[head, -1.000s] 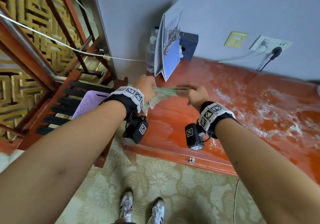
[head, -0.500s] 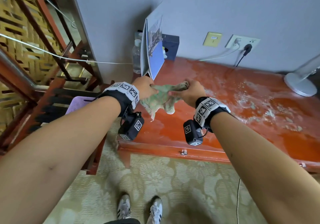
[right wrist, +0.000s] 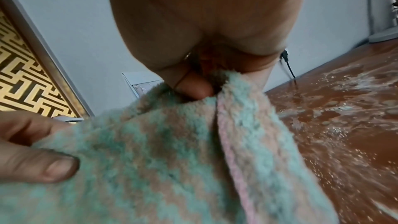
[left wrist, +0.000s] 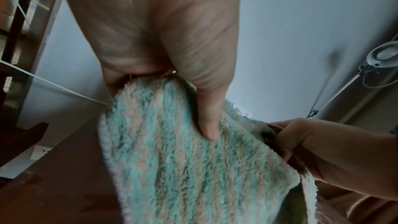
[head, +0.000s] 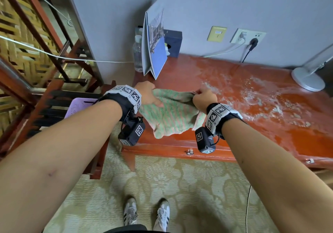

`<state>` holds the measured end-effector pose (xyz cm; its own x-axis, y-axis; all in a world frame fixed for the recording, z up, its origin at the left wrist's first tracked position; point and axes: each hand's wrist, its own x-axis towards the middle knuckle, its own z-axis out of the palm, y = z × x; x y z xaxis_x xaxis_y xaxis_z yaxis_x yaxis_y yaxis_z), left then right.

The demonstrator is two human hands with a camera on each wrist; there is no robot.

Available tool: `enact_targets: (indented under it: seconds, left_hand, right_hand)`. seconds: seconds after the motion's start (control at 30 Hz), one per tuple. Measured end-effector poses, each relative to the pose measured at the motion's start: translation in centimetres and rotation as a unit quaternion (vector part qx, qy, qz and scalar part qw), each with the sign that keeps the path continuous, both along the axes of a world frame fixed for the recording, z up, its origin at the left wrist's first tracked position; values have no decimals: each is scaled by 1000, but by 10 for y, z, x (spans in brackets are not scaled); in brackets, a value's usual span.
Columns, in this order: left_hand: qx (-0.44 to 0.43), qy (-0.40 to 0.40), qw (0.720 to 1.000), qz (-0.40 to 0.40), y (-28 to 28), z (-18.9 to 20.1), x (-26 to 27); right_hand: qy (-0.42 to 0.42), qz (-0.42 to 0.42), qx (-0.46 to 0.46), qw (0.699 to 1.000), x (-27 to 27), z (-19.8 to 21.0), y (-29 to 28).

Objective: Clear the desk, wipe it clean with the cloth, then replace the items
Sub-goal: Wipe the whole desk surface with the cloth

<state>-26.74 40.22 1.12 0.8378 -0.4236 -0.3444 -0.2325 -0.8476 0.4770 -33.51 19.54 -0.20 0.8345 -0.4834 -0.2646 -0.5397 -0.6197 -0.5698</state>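
Note:
A fluffy green-and-pink striped cloth (head: pixel 169 114) hangs spread between both hands above the left end of the red wooden desk (head: pixel 252 81). My left hand (head: pixel 149 96) pinches its left top corner, thumb (left wrist: pixel 207 125) pressed on the pile of the cloth (left wrist: pixel 183 168). My right hand (head: pixel 204 98) grips the right top corner, fingers curled into the cloth (right wrist: pixel 172 159). The desk top (right wrist: pixel 344 125) is wet with soapy streaks and droplets.
At the desk's back left stand a folded calendar (head: pixel 155 47), a clear water bottle (head: pixel 137 54) and a dark blue box (head: pixel 173 42). A lamp base (head: pixel 308 78) sits far right. Cables run from a wall socket (head: pixel 247 37). A purple stool (head: pixel 79 106) and wooden rack stand left.
The cloth was bunched and stretched between the hands; now it is opened out flat and hangs wider. The hands have moved apart and the view has shifted right.

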Motion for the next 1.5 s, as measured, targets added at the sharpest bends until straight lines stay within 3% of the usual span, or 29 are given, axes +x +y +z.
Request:
enact_targets:
  seconds: [0.1, 0.23, 0.4, 0.57, 0.7, 0.87, 1.07, 1.13, 1.33, 1.4, 1.5]
  left_hand:
    - [34, -29, 998, 34, 4, -13, 1]
    - [48, -24, 989, 137, 10, -39, 3]
    - [66, 57, 970, 228, 28, -88, -3]
    - [76, 74, 945, 310, 41, -123, -9]
    - [51, 104, 936, 334, 53, -143, -8]
    - [-12, 161, 921, 355, 66, -159, -1]
    - [-57, 162, 928, 332, 80, -157, 5]
    - [-51, 148, 932, 327, 90, -158, 9]
    - [-23, 125, 920, 370, 88, -164, 13]
    - [-13, 121, 920, 373, 71, -161, 13]
    - [23, 121, 919, 374, 36, -151, 11]
  right_hand:
    - [15, -54, 2, 998, 2, -17, -3]
    - [27, -80, -1, 996, 0, -46, -1]
    - [52, 5, -13, 999, -14, -98, 16]
    - [79, 107, -79, 988, -16, -137, 45]
    - [83, 152, -163, 971, -4, -165, 62]
    - [131, 138, -148, 971, 12, -187, 89]
    - [42, 353, -186, 916, 16, -190, 181]
    - [30, 386, -186, 903, 17, -190, 196]
    - [31, 477, -208, 854, 5, -187, 169]
    - [41, 469, -206, 857, -4, -186, 151]
    - [61, 402, -209, 890, -22, -186, 116]
